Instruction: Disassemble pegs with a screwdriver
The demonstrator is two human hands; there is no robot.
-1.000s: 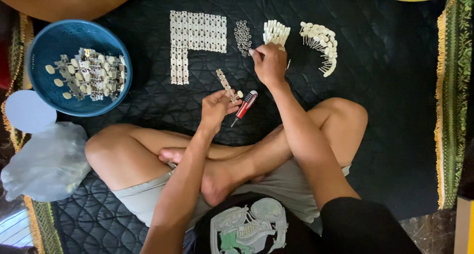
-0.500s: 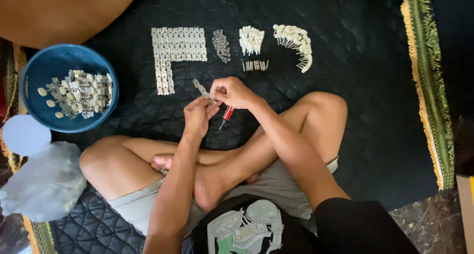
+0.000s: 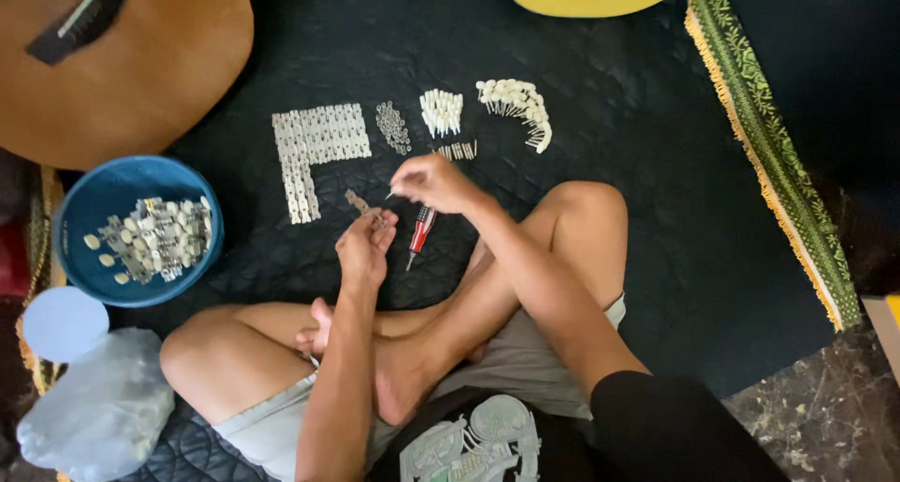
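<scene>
i am gripping a thin grey metal tuner strip (image 3: 361,205) in my left hand (image 3: 364,249), and my right hand (image 3: 433,182) is pinching a tiny white peg (image 3: 390,196) just at its 3 o'clock. the peg is looking easy to fumble, so it could be dropping onto the dark quilted mat (image 3: 609,116) beside the red-handled screwdriver (image 3: 419,233) at 5 o'clock.

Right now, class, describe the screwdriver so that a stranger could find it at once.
Start at the dark quilted mat where the person sits cross-legged. Just below the right hand, beside the left hand, lies the screwdriver. Its red-and-white handle sets it apart from the pale metal and white parts laid out above.
</scene>
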